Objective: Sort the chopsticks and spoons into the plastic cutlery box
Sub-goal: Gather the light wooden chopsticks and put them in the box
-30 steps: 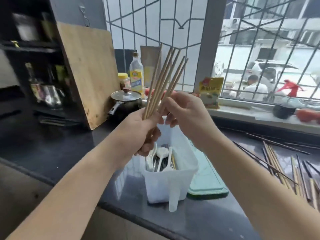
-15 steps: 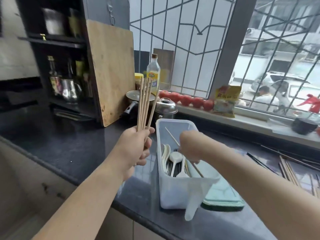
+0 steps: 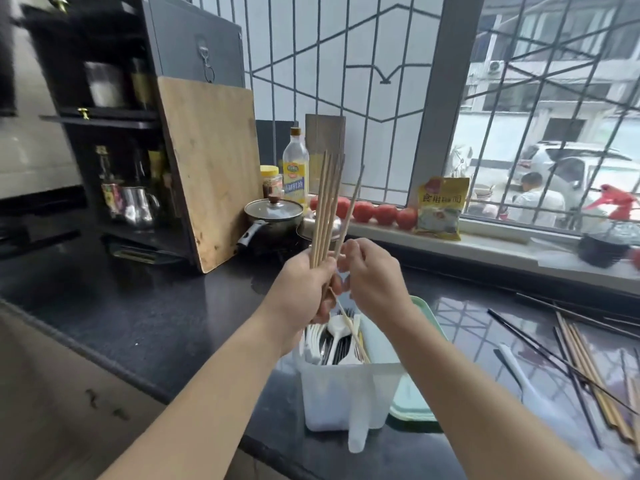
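Observation:
My left hand (image 3: 304, 285) grips a bundle of wooden chopsticks (image 3: 323, 206) upright above the counter. My right hand (image 3: 372, 277) is beside it, its fingertips pinching one chopstick (image 3: 351, 206) that leans out of the bundle to the right. Just below both hands stands the translucent plastic cutlery box (image 3: 332, 400). Inside it lie white spoons (image 3: 336, 330), dark cutlery and one wooden chopstick (image 3: 350, 328) resting at a slant. More wooden and black chopsticks (image 3: 581, 358) lie loose on the black counter at the right, along with a white spoon (image 3: 519, 374).
A pale green lid (image 3: 417, 407) lies under the box's right side. Behind the hands are a lidded pot (image 3: 273, 216), an oil bottle (image 3: 295, 168), a leaning wooden board (image 3: 211, 168) and a dark shelf rack (image 3: 114, 140). Tomatoes (image 3: 384, 213) and a yellow packet (image 3: 440, 207) line the window sill.
My right hand has risen out of the box, leaving a chopstick there, and now pinches another one in the bundle. The left hand keeps holding the bundle.

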Action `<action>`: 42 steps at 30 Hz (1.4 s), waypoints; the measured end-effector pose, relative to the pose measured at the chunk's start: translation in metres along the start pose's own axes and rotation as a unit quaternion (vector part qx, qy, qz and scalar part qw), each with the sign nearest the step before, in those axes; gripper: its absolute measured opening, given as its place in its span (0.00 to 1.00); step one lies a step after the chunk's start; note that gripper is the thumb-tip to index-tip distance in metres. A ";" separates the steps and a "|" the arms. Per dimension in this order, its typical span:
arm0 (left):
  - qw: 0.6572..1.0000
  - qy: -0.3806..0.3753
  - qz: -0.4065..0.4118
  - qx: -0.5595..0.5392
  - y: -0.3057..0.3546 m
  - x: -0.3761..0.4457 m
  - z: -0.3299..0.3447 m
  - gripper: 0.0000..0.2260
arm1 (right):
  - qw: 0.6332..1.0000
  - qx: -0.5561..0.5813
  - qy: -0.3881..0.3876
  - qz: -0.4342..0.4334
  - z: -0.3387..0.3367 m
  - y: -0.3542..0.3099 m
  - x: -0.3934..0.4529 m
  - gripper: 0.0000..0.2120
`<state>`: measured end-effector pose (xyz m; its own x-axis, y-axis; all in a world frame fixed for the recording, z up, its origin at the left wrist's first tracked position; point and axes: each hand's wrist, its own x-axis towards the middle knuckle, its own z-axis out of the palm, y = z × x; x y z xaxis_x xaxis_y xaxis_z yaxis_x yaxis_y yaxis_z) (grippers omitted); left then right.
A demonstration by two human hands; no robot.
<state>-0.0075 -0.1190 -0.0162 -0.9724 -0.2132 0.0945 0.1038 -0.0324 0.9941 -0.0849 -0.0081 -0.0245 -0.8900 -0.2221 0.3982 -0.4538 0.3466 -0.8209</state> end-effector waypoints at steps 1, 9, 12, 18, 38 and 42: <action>1.000 -0.003 0.004 0.017 -0.001 0.000 0.002 0.09 | 0.999 0.037 -0.011 -0.021 -0.001 -0.001 -0.001 0.17; 0.992 0.109 0.022 0.053 -0.006 0.001 0.008 0.10 | 0.967 0.228 0.109 -0.037 -0.015 0.000 0.002 0.16; 0.969 0.241 0.047 0.007 -0.016 0.007 0.005 0.10 | 0.973 0.180 0.143 -0.026 -0.016 -0.002 0.003 0.17; 0.977 0.203 0.001 -0.063 -0.011 0.005 0.001 0.13 | 0.889 -0.395 -0.234 0.000 0.021 0.015 -0.004 0.15; 0.987 0.057 0.079 0.127 -0.018 -0.005 -0.001 0.12 | 0.990 0.071 -0.101 -0.066 -0.006 -0.004 -0.005 0.12; 0.984 0.136 0.073 0.087 -0.017 -0.007 0.001 0.10 | 0.963 0.265 0.046 -0.022 -0.014 -0.011 -0.006 0.12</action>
<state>-0.0032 -0.1159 -0.0341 -0.8561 -0.4568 0.2419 0.1772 0.1802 0.9675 -0.0751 0.0024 -0.0125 -0.8814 -0.1367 0.4522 -0.4268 -0.1800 -0.8863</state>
